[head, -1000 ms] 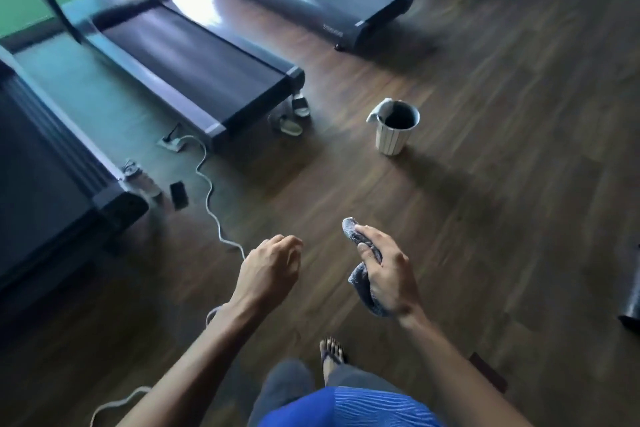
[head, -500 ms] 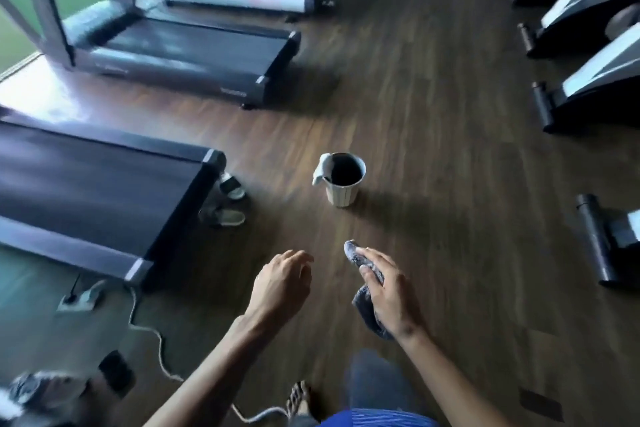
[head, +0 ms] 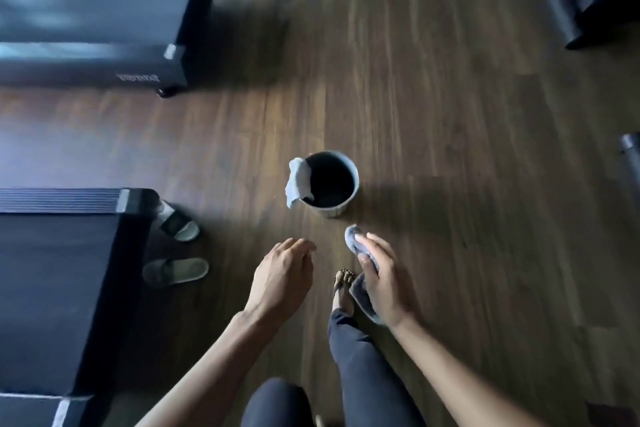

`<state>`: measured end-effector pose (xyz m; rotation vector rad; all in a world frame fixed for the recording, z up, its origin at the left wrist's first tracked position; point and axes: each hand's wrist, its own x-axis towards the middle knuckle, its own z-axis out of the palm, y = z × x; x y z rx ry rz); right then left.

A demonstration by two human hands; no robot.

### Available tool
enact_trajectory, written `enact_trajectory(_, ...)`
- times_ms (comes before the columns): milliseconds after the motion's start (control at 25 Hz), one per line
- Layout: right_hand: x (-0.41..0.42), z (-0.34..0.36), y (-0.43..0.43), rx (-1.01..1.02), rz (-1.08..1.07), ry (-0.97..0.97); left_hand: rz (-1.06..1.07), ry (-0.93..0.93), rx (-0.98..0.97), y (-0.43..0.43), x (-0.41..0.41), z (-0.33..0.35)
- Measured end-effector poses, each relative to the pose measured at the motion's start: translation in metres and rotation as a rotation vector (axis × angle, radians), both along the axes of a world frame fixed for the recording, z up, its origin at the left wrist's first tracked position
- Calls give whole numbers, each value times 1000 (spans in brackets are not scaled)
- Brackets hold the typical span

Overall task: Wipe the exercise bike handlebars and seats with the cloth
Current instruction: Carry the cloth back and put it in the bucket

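Note:
My right hand (head: pixel 382 282) grips a grey cloth (head: pixel 360 295) that pokes out above and below my fingers. My left hand (head: pixel 282 279) hangs beside it with loosely curled fingers and holds nothing. Just ahead of both hands a pale ribbed bucket (head: pixel 349 191) stands on the wooden floor, with a second light cloth (head: pixel 297 182) draped over its left rim. At the far right edge I see only the black bases of exercise machines (head: pixel 568 14); no handlebar or seat shows.
Two dark treadmills lie on the left, one near (head: pixel 59 288) and one farther (head: pixel 97 24). A pair of sandals (head: pixel 176 270) sits by the near treadmill's end. My own leg and sandalled foot (head: pixel 343 284) are below my hands.
The view has moved forward and tilted down. The bucket is now much closer, right in front of my hands. Both hands keep their pose and the cloth stays in my right hand.

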<state>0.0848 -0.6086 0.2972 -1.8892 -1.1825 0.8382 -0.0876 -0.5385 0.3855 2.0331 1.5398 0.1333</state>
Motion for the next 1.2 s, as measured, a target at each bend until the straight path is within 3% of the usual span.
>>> enact_trajectory(320, -3, -261, 161, -120, -29, -128, 10, 36, -164, 155, 24, -288)
enact_trajectory(480, -12, -349, 200, -133, -48, -283, -87, 71, -156, 191, 18, -382)
enact_trajectory(720, -16, -388, 208, -296, 59, -331, -218, 75, -152, 202, 16, -431)
enact_trajectory(920, -2, -385, 217, -261, 123, -366, -208, 74, -164, 208, 20, -443)
enact_trajectory(1200, -2, -380, 250, -259, 11, -299, -203, 69, -147, 210, 23, -448)
